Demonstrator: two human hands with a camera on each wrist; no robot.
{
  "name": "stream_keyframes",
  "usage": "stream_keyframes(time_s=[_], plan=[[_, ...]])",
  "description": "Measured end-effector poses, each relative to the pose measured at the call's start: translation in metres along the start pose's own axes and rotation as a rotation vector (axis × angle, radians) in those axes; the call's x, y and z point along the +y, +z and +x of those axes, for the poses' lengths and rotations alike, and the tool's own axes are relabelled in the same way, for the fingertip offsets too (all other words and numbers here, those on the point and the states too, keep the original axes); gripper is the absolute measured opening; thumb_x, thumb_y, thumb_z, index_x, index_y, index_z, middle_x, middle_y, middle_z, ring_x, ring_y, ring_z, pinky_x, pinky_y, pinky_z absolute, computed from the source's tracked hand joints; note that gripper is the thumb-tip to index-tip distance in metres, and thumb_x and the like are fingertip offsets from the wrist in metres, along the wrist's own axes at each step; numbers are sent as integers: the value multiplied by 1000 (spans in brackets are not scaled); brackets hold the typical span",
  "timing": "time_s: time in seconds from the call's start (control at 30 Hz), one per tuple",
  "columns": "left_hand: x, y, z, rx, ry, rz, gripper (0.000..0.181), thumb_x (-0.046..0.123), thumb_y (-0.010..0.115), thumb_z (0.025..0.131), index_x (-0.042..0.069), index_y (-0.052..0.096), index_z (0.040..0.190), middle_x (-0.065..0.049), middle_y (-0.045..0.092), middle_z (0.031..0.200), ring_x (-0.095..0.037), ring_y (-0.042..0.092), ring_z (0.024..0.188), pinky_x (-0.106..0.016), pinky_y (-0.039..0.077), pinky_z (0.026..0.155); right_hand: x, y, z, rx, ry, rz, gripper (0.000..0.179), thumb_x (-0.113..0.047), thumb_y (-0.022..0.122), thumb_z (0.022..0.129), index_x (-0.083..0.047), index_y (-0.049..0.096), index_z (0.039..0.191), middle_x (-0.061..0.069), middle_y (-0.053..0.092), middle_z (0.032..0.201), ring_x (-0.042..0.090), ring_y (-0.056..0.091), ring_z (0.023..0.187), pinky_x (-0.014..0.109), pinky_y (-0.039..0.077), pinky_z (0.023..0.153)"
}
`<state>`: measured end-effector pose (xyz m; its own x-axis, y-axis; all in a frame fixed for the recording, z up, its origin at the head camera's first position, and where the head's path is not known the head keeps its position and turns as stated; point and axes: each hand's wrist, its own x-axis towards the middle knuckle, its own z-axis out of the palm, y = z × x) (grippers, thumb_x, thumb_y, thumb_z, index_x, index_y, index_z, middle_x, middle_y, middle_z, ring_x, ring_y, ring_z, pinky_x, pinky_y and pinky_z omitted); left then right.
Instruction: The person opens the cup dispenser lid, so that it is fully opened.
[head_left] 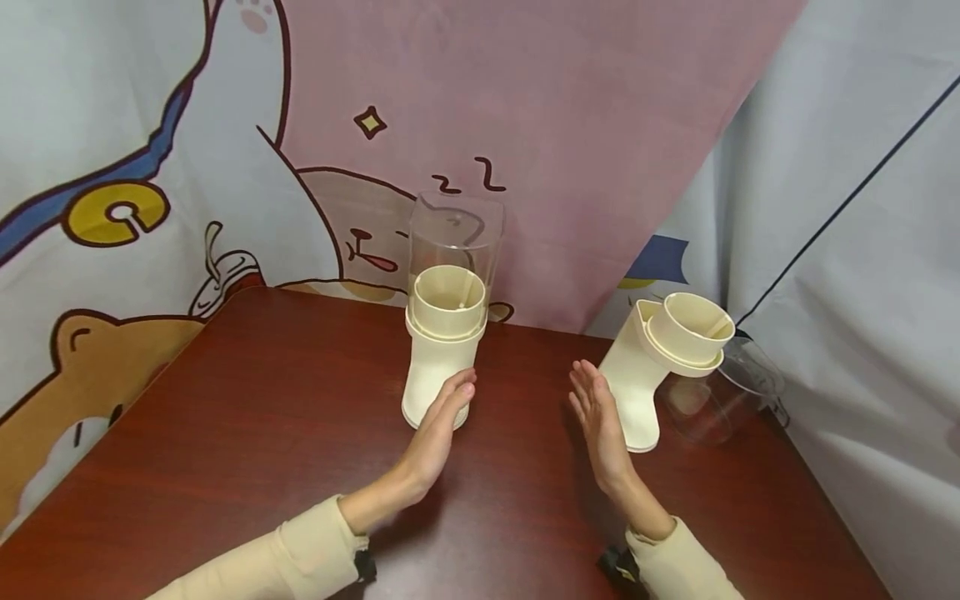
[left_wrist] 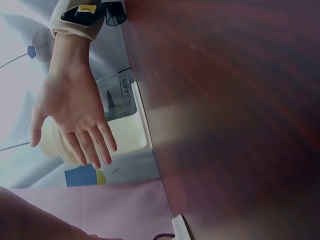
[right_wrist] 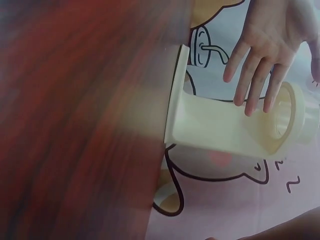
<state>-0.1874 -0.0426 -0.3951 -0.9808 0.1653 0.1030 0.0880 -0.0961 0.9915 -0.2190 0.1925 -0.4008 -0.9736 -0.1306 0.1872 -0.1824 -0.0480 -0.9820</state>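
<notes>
Two cream plastic stands with round ring-shaped tops are on the table. My left hand (head_left: 438, 433), fingers straight and palm turned inward, is in front of the left stand (head_left: 441, 360) and overlaps its foot. A clear plastic container (head_left: 457, 221) rises behind that stand's ring. Just left of the right stand (head_left: 628, 371) is my right hand (head_left: 606, 429), its fingers also extended. Another clear container (head_left: 750, 367) is partly hidden behind the right stand. The left wrist view shows the right hand (left_wrist: 75, 105) with its palm bare; in the right wrist view the left hand (right_wrist: 270, 45) holds nothing.
The dark reddish-brown wooden table (head_left: 247, 433) runs back to a pink and white cartoon-printed cloth (head_left: 540, 125). White cloth (head_left: 862, 333) hangs along the right edge. Dark wrist cameras are strapped at both sleeves (head_left: 300, 542).
</notes>
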Motion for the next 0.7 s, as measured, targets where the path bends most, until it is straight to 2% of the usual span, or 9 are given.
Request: stream_keyframes(time_s=[0.13,0.4,0.53,0.7], plan=[[-1,-10,0,29,-10,-2,56,37,34,105,4,37,150,-15,36,158,-30,25,150,-54,12,123,1,11,4,-20,2,4,72,-48,18,107,3,9,157,22,13,164,29,13,153,45,11,125],[3,-30,1,81,0,-3,59,37,33,104,3,35,152,-18,35,158,-31,24,150,-53,11,123,-7,30,11,-47,-23,24,72,-49,22,107,3,12,156,23,16,163,32,14,152,46,12,125],[11,-37,5,62,8,7,60,40,33,104,5,32,153,-15,32,160,-30,20,152,-54,9,123,-14,34,18,-43,-40,49,72,-49,22,107,3,12,156,22,16,163,29,15,152,48,8,125],[27,-52,19,95,49,5,57,38,31,104,7,32,152,-11,34,156,-26,22,150,-51,12,124,-25,41,29,-68,-69,33,73,-49,24,107,3,10,157,21,13,165,32,10,153,50,5,125]])
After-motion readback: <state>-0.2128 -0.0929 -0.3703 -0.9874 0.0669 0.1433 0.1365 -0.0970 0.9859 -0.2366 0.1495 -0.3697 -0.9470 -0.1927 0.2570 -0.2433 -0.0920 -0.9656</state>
